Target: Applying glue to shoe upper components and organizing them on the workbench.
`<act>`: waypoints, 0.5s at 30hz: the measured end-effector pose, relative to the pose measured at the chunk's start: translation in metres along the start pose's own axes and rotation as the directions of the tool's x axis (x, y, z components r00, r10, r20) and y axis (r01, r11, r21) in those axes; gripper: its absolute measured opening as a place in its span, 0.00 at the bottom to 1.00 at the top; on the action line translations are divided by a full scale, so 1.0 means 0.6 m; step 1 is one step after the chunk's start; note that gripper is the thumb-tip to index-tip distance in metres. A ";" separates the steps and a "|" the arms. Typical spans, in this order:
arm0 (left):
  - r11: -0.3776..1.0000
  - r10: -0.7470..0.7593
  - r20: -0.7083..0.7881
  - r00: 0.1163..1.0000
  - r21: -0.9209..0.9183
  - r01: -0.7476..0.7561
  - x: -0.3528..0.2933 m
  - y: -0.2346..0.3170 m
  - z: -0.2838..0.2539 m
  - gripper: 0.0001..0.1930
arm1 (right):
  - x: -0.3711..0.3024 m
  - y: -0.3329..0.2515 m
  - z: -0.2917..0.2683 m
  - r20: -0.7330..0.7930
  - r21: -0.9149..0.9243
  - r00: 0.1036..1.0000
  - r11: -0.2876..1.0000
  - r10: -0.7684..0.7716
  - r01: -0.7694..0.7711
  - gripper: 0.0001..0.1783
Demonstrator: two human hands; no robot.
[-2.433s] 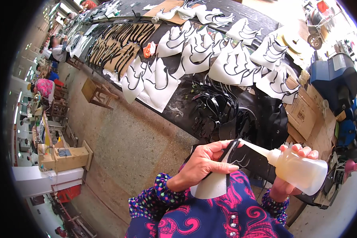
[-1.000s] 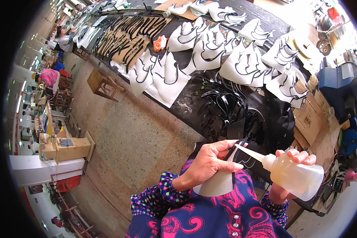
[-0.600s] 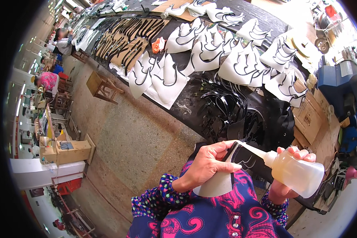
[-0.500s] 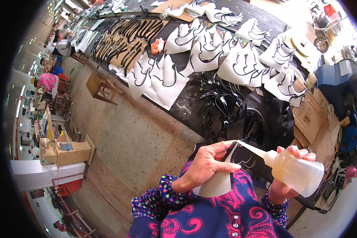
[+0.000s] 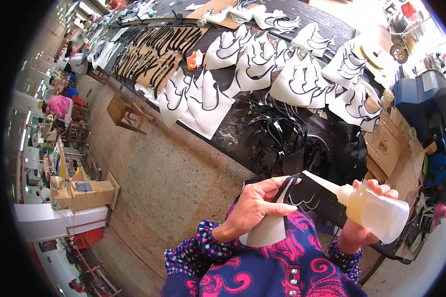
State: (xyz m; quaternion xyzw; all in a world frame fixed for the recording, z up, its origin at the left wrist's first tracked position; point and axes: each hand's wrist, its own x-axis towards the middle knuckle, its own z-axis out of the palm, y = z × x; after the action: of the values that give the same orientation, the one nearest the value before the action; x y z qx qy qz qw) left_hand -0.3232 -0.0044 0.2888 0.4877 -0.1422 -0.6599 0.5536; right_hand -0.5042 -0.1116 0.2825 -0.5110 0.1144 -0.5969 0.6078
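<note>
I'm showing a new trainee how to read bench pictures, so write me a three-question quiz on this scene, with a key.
1. Multiple choice: which hand holds the bottle?
A) the left
B) the right
C) both
2. True or false: the bottle's nozzle points toward the white piece held in the left hand.
3. Fill in the gap: the wooden stool stands on the ____.

Key:
1. B, the right hand.
2. True.
3. floor
</note>
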 end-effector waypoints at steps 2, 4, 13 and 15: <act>1.000 -0.003 0.007 1.000 -0.015 0.003 0.002 -0.005 -0.003 0.27 | 0.001 0.001 0.003 0.047 0.122 0.998 0.992 0.033 -0.039 0.24; 1.000 -0.002 -0.002 1.000 -0.012 0.002 0.004 -0.008 -0.004 0.28 | 0.004 0.001 0.016 0.097 0.253 0.992 0.962 0.075 -0.097 0.17; 0.999 0.029 0.008 1.000 -0.013 -0.029 0.008 -0.016 -0.012 0.27 | -0.001 0.012 0.019 0.051 0.103 0.995 0.990 0.091 -0.096 0.29; 0.999 0.031 -0.002 1.000 -0.013 -0.031 0.007 -0.014 -0.013 0.27 | 0.000 0.016 0.024 0.040 0.062 0.997 0.996 0.067 -0.069 0.28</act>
State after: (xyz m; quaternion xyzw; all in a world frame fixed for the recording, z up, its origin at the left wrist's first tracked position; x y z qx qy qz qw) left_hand -0.3218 -0.0025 0.2766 0.4825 -0.1452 -0.6516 0.5671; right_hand -0.4874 -0.1068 0.2821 -0.4986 0.1009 -0.5694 0.6458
